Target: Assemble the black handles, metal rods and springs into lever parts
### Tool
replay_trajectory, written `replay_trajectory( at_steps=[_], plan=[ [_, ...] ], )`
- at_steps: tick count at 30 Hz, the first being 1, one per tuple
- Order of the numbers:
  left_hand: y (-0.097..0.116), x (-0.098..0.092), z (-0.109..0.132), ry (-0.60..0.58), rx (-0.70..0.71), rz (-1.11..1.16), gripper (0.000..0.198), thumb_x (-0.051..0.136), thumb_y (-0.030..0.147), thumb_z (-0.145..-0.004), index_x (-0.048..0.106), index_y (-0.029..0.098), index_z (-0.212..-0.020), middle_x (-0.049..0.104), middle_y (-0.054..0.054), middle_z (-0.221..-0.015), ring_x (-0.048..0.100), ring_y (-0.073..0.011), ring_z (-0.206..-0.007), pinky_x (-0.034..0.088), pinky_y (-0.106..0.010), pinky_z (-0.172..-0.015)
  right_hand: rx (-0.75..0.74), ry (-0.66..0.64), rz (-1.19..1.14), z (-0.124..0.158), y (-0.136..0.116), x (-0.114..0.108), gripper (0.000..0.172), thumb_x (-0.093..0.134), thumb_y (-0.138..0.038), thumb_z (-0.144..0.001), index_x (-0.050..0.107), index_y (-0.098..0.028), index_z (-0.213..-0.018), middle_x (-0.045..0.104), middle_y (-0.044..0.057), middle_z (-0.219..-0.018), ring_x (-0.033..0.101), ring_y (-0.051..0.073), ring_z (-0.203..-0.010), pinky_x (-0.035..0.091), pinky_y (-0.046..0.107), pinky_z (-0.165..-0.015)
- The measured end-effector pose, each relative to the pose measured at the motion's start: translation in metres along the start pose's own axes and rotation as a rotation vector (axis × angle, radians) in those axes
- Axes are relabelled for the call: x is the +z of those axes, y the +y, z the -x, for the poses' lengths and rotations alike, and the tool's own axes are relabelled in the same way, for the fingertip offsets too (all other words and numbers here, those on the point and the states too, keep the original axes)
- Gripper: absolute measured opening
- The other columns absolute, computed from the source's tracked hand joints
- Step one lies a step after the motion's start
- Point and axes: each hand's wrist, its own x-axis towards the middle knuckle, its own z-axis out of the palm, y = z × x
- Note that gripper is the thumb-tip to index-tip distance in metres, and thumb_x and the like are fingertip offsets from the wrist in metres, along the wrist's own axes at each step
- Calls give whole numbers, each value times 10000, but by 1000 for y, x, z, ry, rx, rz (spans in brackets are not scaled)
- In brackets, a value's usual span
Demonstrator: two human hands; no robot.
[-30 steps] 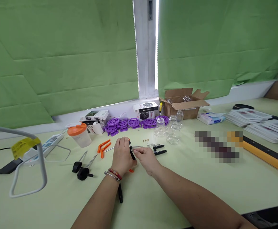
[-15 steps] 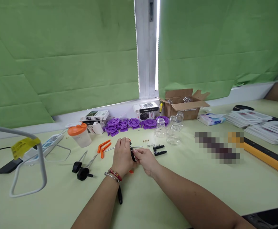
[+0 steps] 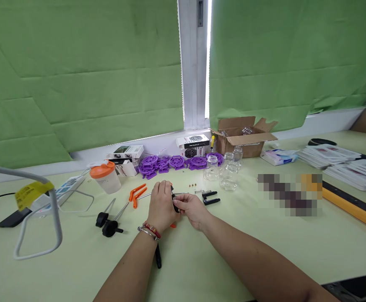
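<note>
My left hand [image 3: 162, 205] is closed around an orange and black part, most of which its fingers hide. From the right, my right hand [image 3: 193, 209] pinches the black piece [image 3: 175, 205] of that part with thumb and fingers. A thin metal rod [image 3: 182, 193] shows just beyond the hands. Under my left wrist lies a black handle [image 3: 158, 256]. Two orange levers [image 3: 137, 194] lie left of the hands. To the right are springs [image 3: 203, 191], black clips [image 3: 211, 201] and a few tiny brass-coloured bits [image 3: 193, 185].
Two black knobs with metal shafts [image 3: 110, 228] lie at left, near an orange-lidded cup [image 3: 107, 178]. Purple plastic rings [image 3: 177, 162], glass jars [image 3: 229, 180] and an open cardboard box [image 3: 242, 144] line the back. A grey wire frame [image 3: 58, 226] stands at far left.
My right fingers have shifted slightly against the black piece. Both hands keep their hold in nearly the same place, and the view has moved very slightly.
</note>
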Motion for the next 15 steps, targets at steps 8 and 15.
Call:
replay_trajectory(
  at_steps=[8, 15],
  plan=[
    [0, -1, 0, 7, 3, 8, 622, 604, 202, -489, 401, 176, -1076, 466, -99, -1045, 410, -318, -1041, 338, -460, -941, 23, -29, 10, -3, 0, -3, 369, 801, -397, -457, 597, -131, -611, 536, -30, -519, 424, 71, -494, 277, 232, -498],
    [-3, 0, 1, 15, 1, -1, 616, 593, 190, -487, 397, 179, -1071, 466, -104, -1059, 394, -321, -1066, 328, -469, -951, 33, -58, 5, -5, 4, -5, 376, 786, -419, -476, 642, -114, -641, 535, -26, -523, 417, 64, -499, 291, 230, -508]
  ],
)
